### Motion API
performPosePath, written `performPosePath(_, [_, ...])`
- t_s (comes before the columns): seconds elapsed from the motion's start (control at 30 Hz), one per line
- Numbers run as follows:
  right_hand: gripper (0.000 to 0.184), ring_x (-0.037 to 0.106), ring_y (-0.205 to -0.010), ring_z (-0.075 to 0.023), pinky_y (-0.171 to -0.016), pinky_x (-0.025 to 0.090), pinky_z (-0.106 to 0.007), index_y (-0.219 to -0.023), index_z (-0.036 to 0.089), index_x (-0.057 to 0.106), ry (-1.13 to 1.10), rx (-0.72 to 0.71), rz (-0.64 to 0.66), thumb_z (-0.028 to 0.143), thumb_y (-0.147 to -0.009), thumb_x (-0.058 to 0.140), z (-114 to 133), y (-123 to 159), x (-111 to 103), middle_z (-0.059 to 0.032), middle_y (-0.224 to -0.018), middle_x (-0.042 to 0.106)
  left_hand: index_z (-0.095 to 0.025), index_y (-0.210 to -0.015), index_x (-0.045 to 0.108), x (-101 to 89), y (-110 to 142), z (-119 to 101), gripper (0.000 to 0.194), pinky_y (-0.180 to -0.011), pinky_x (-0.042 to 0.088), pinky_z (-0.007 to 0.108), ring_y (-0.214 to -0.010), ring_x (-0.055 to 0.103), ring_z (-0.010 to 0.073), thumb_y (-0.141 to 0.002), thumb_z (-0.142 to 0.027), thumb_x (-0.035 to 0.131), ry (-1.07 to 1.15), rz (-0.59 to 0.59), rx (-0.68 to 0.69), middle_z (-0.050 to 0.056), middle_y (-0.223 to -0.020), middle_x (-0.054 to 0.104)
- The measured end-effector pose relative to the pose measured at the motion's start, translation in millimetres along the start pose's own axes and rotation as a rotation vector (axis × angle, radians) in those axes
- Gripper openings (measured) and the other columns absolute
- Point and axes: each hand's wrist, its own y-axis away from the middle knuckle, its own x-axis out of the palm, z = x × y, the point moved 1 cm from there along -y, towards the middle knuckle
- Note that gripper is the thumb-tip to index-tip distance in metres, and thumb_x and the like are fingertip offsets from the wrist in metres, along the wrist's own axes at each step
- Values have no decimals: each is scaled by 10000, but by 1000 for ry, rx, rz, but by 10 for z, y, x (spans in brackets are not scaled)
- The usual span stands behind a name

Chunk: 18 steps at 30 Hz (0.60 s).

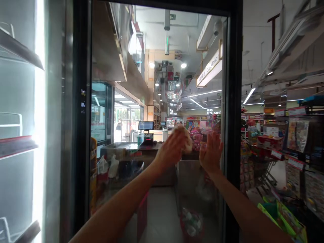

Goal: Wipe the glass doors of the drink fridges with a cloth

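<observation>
A glass door (162, 202) in a black frame stands before me. My left hand (170, 148) reaches up to the middle of the pane, its fingers over a pale, crumpled cloth (187, 143) at the glass. Motion blurs the hand and cloth a little. To the right, my right hand (211, 152) is raised at the pane near the frame's right side, fingers stretched out and nothing in it. Whether the palm presses on the glass I cannot tell.
Lit cooler shelves (17, 146) stand close on the left. Through the glass show a checkout counter (121, 145), a monitor (146, 126) and a cashier sign (209, 69). Right of the door are hanging packets (298, 135), a shopping cart (267, 172) and a bright green bag (286, 216).
</observation>
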Motion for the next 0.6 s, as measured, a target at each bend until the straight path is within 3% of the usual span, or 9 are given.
performPosePath(0.07, [644,133,-1391,-264,-1086,170,-528,-1448,164,64,-11,-17,-2,300,-876,328,-12,5,-9,-129,-1507,154,-144,-1309,398,85,-96,-180,476,-1125,251,359,-1367,211,188,-841,-229,413,42,107,207,66,-1425,363])
performPosePath(0.1, [649,130,-1391,-264,-1085,172,-528,-1448,164,54,-16,-26,2,298,-876,330,-17,7,-16,-130,-1507,153,-144,-1308,400,76,-122,-139,472,-1125,250,359,-1365,220,186,-842,-223,407,39,118,213,63,-1423,367])
performPosePath(0.17, [656,126,-1392,-261,-1086,178,-523,-1448,164,43,-21,-41,11,291,-877,339,-21,9,-28,-134,-1506,156,-123,-1316,388,-21,-157,162,485,-1125,245,386,-1368,209,201,-838,-202,397,6,52,40,85,-1426,357])
performPosePath(0.27, [661,128,-1392,-255,-1085,187,-523,-1448,169,32,-20,-37,20,273,-877,349,-16,10,-33,-140,-1502,167,-69,-1340,343,-187,-228,677,525,-1120,219,476,-1380,150,257,-840,-223,396,-64,-160,-395,154,-1442,303])
performPosePath(0.33, [660,132,-1392,-249,-1082,195,-526,-1447,173,26,-21,-27,12,261,-878,347,-12,12,-32,-140,-1500,176,-66,-1344,336,-177,-327,694,537,-1112,218,503,-1380,140,271,-838,-236,401,-83,-189,-469,163,-1442,297])
performPosePath(0.37, [659,133,-1391,-247,-1080,197,-528,-1447,174,25,-21,-24,9,257,-878,347,-10,14,-34,-140,-1500,178,-77,-1337,352,-125,-395,581,525,-1113,227,493,-1379,153,263,-835,-226,400,-72,-149,-393,149,-1436,316])
performPosePath(0.5, [655,128,-1392,-254,-1077,200,-537,-1446,165,48,-23,-40,7,258,-874,354,-15,19,-60,-143,-1500,176,-134,-1300,417,145,-687,-56,470,-1130,238,387,-1363,224,198,-835,-196,400,41,81,146,63,-1419,374])
performPosePath(0.53, [655,126,-1392,-256,-1076,199,-539,-1445,163,51,-26,-44,9,261,-873,354,-17,19,-69,-143,-1500,176,-143,-1303,415,162,-738,-92,472,-1131,236,381,-1361,231,192,-834,-191,403,55,108,194,53,-1424,366])
performPosePath(0.6, [654,123,-1392,-259,-1076,197,-537,-1445,159,54,-37,-46,15,269,-873,351,-18,19,-85,-146,-1498,180,-148,-1312,402,102,-786,84,492,-1128,236,397,-1363,224,198,-820,-171,409,44,95,87,58,-1435,346])
